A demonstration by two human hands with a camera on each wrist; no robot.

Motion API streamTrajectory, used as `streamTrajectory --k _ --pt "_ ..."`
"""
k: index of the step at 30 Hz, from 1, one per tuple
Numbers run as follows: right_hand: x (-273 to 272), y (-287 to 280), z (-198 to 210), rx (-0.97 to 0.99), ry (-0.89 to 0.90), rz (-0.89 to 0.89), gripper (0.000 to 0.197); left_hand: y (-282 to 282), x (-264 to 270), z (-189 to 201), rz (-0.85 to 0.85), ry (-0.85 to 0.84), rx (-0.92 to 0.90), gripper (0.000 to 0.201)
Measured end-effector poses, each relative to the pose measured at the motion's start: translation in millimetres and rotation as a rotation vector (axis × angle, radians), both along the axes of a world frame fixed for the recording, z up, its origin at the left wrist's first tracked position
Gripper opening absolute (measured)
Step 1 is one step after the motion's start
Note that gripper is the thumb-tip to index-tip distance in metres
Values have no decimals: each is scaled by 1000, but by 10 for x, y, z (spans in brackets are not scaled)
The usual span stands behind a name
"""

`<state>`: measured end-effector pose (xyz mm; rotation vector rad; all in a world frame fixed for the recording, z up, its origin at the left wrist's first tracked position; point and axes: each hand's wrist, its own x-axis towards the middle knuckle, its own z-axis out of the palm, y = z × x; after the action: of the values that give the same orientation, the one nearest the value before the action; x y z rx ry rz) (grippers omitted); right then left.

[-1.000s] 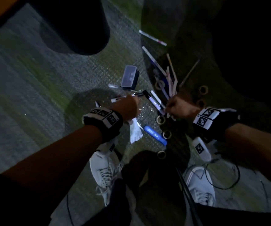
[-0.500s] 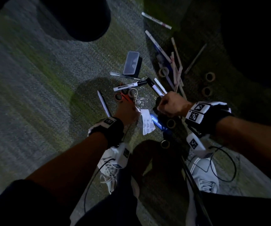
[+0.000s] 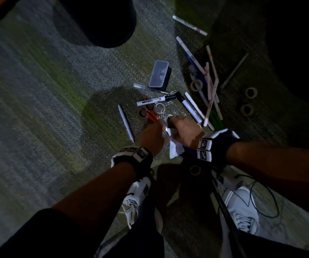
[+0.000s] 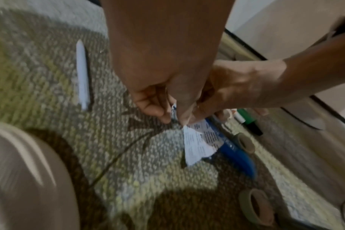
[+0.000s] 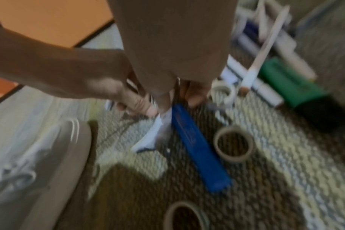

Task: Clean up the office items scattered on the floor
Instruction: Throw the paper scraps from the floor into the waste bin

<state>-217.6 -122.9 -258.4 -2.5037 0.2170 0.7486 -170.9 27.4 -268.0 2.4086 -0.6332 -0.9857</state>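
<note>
My left hand [image 3: 156, 132] and right hand [image 3: 176, 127] meet low over the carpet. The left hand [image 4: 170, 113] pinches small shiny paper clips [image 4: 173, 109]. My right hand [image 5: 167, 107] pinches the top of a printed paper slip [image 4: 197, 143], which hangs down over a blue bar-shaped item [image 5: 199, 147]. Red scissors [image 3: 150, 114], markers [image 3: 157, 101], a white pen [image 3: 125, 123], a clear case [image 3: 159, 75] and several tape rolls [image 5: 233, 143] lie scattered around. What else the curled fingers hold is hidden.
A dark round bin [image 3: 98, 21] stands at the far left. More pens [image 3: 211, 86] and a green marker [image 5: 291, 87] lie to the right. My white shoes [image 3: 137, 200] and a thin black cable [image 3: 261, 198] are close below the hands.
My hands have come together from a gap apart. The paper slip, earlier under my left hand, now hangs between both. The view has shifted toward the floor.
</note>
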Motion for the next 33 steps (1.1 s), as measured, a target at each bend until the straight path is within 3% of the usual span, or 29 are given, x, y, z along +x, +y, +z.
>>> streamTrajectory --k 2,4,6,9,12,15,17,21,25,28,30,33 --pt "-12 10 -56 -5 -17 61 27 25 -19 -86 9 -13 1 32" --pt "34 -35 -43 59 19 4 19 7 14 -38 96 90 -72 26" --pt "131 -141 22 148 36 -165 8 -26 123 66 166 219 -216 27" --pt "363 -355 238 382 10 -517 13 -113 345 299 209 325 -343 38" --pt "672 -492 612 670 -119 -802 17 -236 640 667 465 389 -476 8" --pt "1034 -559 1114 898 -213 -951 8 -347 994 1242 544 224 -612 14" --pt "1262 -573 1420 980 -282 -963 19 -386 1254 1644 545 99 -644 16" --pt "1706 -603 1932 963 -372 -912 25 -297 1867 2271 520 -284 -675 26" --pt "2115 -502 2450 900 -414 -765 19 -156 2446 2892 413 -732 -532 25" --pt "2348 -358 2689 847 -445 -653 13 -47 2847 2957 372 -835 -334 27" --pt "2449 -275 2743 811 -446 -599 12 17 3056 2854 394 -811 -163 26" --pt "2506 -169 2722 778 -422 -576 12 41 3110 2750 352 -747 -88 45"
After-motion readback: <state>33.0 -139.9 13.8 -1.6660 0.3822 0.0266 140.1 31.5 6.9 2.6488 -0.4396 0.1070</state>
